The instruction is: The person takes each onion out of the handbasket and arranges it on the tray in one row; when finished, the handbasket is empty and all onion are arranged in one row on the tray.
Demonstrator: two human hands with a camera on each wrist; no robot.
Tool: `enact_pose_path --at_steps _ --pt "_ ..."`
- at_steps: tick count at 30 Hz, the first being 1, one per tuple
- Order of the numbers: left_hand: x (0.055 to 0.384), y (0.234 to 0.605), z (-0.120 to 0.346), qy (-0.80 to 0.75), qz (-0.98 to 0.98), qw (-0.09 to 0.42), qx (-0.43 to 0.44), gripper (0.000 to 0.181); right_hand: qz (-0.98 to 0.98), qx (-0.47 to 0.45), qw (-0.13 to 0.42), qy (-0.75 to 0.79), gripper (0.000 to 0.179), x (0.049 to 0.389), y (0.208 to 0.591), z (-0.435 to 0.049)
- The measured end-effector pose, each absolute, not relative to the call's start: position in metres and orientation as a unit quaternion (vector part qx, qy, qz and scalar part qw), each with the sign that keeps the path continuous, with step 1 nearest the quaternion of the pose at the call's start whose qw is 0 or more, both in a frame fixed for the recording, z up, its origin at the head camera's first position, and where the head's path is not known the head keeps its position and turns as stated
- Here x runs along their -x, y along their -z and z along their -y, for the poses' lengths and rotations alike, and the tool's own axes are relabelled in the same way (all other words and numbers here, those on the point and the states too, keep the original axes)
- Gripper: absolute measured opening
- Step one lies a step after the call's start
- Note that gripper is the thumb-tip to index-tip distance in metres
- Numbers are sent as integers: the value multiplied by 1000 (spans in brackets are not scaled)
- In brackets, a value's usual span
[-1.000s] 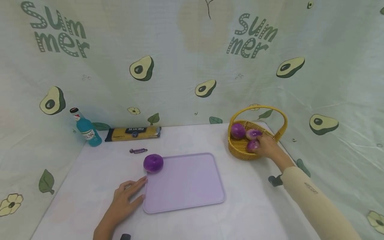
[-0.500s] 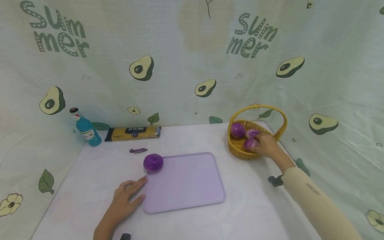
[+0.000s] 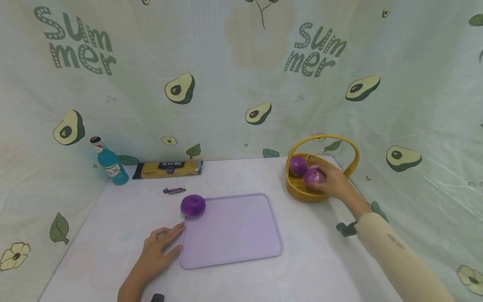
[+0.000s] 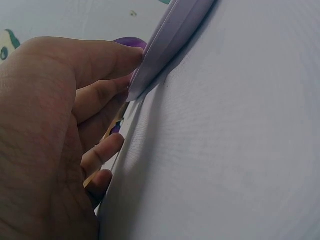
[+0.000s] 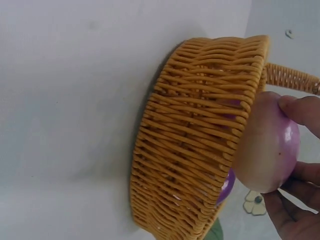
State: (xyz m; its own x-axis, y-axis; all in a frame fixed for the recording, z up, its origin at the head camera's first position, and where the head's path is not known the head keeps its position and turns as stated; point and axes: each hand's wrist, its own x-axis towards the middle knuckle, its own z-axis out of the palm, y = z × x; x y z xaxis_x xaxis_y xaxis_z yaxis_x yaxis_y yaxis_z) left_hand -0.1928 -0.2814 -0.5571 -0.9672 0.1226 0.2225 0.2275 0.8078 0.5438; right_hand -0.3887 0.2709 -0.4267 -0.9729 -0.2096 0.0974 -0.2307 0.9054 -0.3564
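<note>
My right hand (image 3: 333,181) holds a round purple-and-white, onion-like vegetable (image 3: 314,176) between thumb and fingers at the yellow wicker basket (image 3: 303,196). The right wrist view shows the vegetable (image 5: 267,142) just above the rim, pale on one side. Another purple vegetable (image 3: 298,166) lies in the basket; the third there is mostly hidden behind the held one. My left hand (image 3: 154,255) rests by the lilac tray (image 3: 232,230), fingers extended and fingertips touching its left edge. A deep purple round vegetable (image 3: 193,206) sits on the tray's back left corner.
A blue bottle (image 3: 110,165) stands at the back left, beside a yellow spaghetti pack (image 3: 168,169). A small purple wrapped candy (image 3: 174,191) lies in front of the pack. The basket's tall handle (image 3: 324,136) arches over it. A printed curtain hangs behind the table.
My right hand has raised the vegetable from inside the basket, shifting it slightly left and up. The left hand and tray stay in place. The head view has tilted a little.
</note>
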Motion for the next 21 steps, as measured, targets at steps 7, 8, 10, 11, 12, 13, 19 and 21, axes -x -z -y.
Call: enact_pose_path --at_steps 7,8,10,11,12,13,19,21 --pt "192 559 282 290 949 88 92 55 972 -128 51 -192 75 383 419 -266" --pt "192 559 282 290 948 89 93 55 971 -129 52 -193 75 382 418 -265" --pt "192 559 282 291 948 91 94 55 971 -132 54 -192 76 382 416 -264" --pt "192 559 282 292 947 92 95 55 971 -135 55 -190 76 381 415 -264" --pt "192 559 282 293 947 92 96 55 971 -137 56 -190 77 381 414 -263" --pt "192 559 283 293 947 92 96 55 970 -139 57 -190 77 380 413 -263" --pt "192 558 282 295 946 91 95 54 968 -144 61 -196 78 373 408 -261" --pt "191 557 281 294 947 90 93 54 968 -146 64 -195 78 371 407 -259"
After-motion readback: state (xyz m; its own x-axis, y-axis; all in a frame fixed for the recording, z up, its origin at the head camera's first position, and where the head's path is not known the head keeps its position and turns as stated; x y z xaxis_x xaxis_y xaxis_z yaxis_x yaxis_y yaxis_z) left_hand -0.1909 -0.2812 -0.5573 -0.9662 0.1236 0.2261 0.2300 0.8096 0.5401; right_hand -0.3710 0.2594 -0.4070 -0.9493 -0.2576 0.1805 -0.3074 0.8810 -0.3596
